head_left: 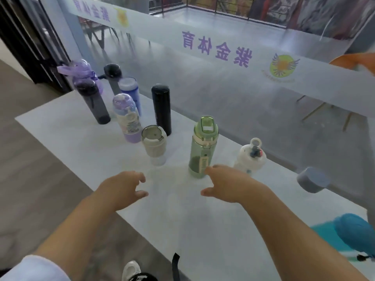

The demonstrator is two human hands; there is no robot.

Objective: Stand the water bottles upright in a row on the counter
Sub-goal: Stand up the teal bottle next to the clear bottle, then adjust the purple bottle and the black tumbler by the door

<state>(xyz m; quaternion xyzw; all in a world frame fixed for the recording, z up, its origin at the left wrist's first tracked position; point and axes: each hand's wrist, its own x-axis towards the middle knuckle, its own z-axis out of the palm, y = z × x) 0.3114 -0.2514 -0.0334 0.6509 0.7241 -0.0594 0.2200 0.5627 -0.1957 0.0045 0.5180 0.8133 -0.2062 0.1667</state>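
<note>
Several water bottles stand upright on the white counter [81, 151]: a green bottle [203, 148], a white bottle with a ring cap [250, 157], a beige-sleeved clear bottle [154, 146], a black flask [161, 109], a lilac cartoon bottle [127, 118], a smoky grey bottle [92, 102] and others behind. A grey-blue bottle [312, 179] at the right edge looks tilted. My left hand [121, 189] hovers open over the counter's near edge. My right hand [233, 183] is open just below the green bottle's base, touching nothing I can see.
A glass wall with a frosted band and purple lettering [217, 49] runs directly behind the counter. A blue object [354, 232] lies at the counter's right end. An orange shape [357, 61] shows at the far right. A black frame [30, 43] stands at left.
</note>
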